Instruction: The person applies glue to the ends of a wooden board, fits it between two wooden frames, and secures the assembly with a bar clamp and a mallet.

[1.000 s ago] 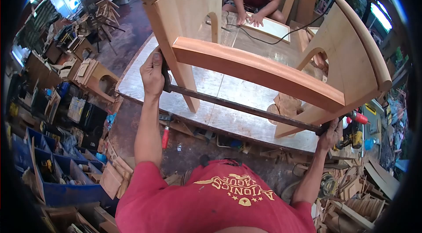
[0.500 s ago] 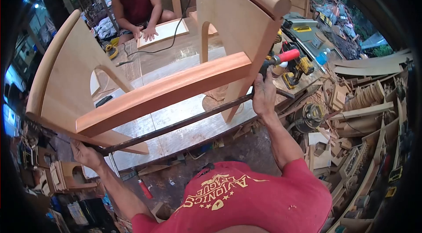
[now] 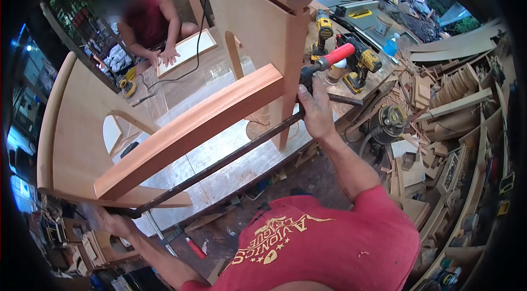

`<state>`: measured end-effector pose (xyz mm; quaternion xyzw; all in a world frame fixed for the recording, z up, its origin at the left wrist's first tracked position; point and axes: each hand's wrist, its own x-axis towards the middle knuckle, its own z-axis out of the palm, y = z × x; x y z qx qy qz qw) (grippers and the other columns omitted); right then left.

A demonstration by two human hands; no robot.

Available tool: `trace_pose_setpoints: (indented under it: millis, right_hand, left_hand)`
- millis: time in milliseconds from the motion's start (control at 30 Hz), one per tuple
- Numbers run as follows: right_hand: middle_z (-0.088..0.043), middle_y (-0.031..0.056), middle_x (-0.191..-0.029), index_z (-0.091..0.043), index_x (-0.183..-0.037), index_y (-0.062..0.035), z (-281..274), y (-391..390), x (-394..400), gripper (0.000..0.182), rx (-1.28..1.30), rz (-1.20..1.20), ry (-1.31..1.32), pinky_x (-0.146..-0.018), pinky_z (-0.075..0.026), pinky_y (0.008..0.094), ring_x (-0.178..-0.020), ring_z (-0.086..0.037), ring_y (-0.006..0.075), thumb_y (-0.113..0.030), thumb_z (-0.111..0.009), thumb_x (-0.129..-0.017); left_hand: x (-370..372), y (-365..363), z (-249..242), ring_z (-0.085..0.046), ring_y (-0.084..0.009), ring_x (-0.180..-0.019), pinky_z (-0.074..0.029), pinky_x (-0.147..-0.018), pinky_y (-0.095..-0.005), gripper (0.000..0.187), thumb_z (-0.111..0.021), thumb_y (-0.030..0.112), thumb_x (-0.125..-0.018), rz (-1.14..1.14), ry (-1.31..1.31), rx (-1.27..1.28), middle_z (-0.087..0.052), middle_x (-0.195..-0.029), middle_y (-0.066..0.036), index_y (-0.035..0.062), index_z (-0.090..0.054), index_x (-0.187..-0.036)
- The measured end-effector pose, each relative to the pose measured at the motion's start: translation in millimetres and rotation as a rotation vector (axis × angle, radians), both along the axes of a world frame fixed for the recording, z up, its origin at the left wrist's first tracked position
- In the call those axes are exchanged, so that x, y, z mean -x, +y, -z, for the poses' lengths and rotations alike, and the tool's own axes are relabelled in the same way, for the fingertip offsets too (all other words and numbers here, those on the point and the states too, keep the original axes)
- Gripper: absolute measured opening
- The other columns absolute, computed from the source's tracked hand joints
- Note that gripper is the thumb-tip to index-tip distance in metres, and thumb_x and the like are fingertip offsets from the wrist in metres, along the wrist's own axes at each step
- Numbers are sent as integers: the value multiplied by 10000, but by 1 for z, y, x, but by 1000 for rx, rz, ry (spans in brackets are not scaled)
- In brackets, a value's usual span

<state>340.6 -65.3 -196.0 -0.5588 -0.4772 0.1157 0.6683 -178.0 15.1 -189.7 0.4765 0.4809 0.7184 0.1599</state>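
Note:
A wooden furniture frame stands on the worktable, made of a left side panel [image 3: 77,143], a right side panel [image 3: 258,22] and a reddish rail [image 3: 192,129] between them. A long bar clamp [image 3: 219,166] spans the frame just below the rail. My right hand [image 3: 318,111] is wrapped round its screw end, under the red handle [image 3: 336,55], beside the right panel. At the bar's other end, below the left panel, my left hand [image 3: 114,223] grips the clamp; its fingers are partly hidden in shadow.
Opposite sits a person [image 3: 151,27], hands on a pale board [image 3: 189,52]. Cordless drills [image 3: 359,63] and a bottle [image 3: 391,44] lie right on the worktable [image 3: 219,181]. Another clamp with a red handle [image 3: 195,247] hangs at the near edge. Wood scraps [image 3: 425,99] crowd the right.
The view has turned, so the frame and clamp slope more, with the right end shifted left in view and the left end lower. Both hands have kept their hold on the clamp.

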Motion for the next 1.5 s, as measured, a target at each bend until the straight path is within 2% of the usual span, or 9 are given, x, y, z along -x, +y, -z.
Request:
trace_pose_setpoints:
  millis: [200,333,667,900,1033,1100,1133,1267,1500]
  right_hand:
    - [-561,83,-912,-503,-1173,11,-3,-7,-5,401,57,-126,109,-778,-449,329,-848,-535,164,-367,-462,-1045]
    - [-556,158,-1022,-458,-1229,33,-1,-1,2,475,21,-51,68,-911,-432,404,-990,-541,256,-405,-432,-1047]
    - [-586,22,-966,-526,-1200,-46,-12,-11,-26,385,130,-415,282,-794,-465,276,-896,-551,101,-392,-504,-1034]
    - [-575,1,-929,-559,-1158,-50,-8,-6,-31,319,128,-434,285,-743,-467,263,-827,-552,88,-341,-525,-1034]
    - [-581,6,-967,-568,-1141,-52,3,-5,-39,292,135,-392,291,-768,-459,268,-879,-553,104,-320,-537,-1030]
    - [-585,-19,-874,-573,-1030,-79,11,-4,-42,228,143,-362,325,-679,-454,242,-790,-557,70,-305,-540,-1028]
    - [-594,41,-1001,-597,-1150,-18,16,-4,-53,357,228,-312,202,-826,-471,306,-931,-569,161,-348,-546,-1022]
    - [-588,6,-823,-554,-1124,-50,11,2,-31,245,55,-278,269,-642,-459,252,-705,-555,87,-278,-539,-1036]
    - [-573,28,-829,-539,-1033,-53,14,13,-17,208,-20,-449,364,-664,-466,270,-717,-551,125,-260,-534,-1038]
  left_hand:
    - [-19,-4,-11,-609,-238,-1000,-501,-894,-349,411,-396,274,-1078,47,-232,-110,-623,-1171,-145,-55,-586,-1239]
    - [-11,0,8,-560,-252,-1174,-443,-1038,-388,470,-390,267,-1072,-340,261,-28,-556,-1349,-189,-67,-500,-1384]
    - [-35,-9,-5,-513,-301,-1198,-399,-1044,-408,610,-489,382,-1013,-56,195,-151,-514,-1341,-237,-109,-445,-1373]
    - [-26,-5,-5,-496,-283,-1206,-360,-1072,-412,544,-443,331,-1017,-80,174,-133,-495,-1347,-209,-83,-439,-1370]
    - [-6,0,8,-522,-266,-1203,-414,-1039,-409,489,-426,220,-989,257,-178,-179,-514,-1344,-176,-11,-424,-1420]
    - [33,8,33,-531,-211,-1169,-413,-1007,-323,519,-435,163,-944,96,106,-168,-554,-1303,-139,-26,-438,-1427]
    - [11,-3,21,-533,-201,-1151,-405,-1006,-305,517,-467,160,-926,33,140,-151,-573,-1274,-134,-53,-462,-1398]
    - [-37,-10,-4,-561,-219,-1124,-389,-1031,-319,427,-486,63,-860,180,-194,-224,-613,-1223,-158,-117,-571,-1238]
    - [-6,-7,2,-543,-221,-1180,-410,-1010,-334,489,-498,229,-972,422,-280,-143,-574,-1278,-148,-64,-489,-1363]
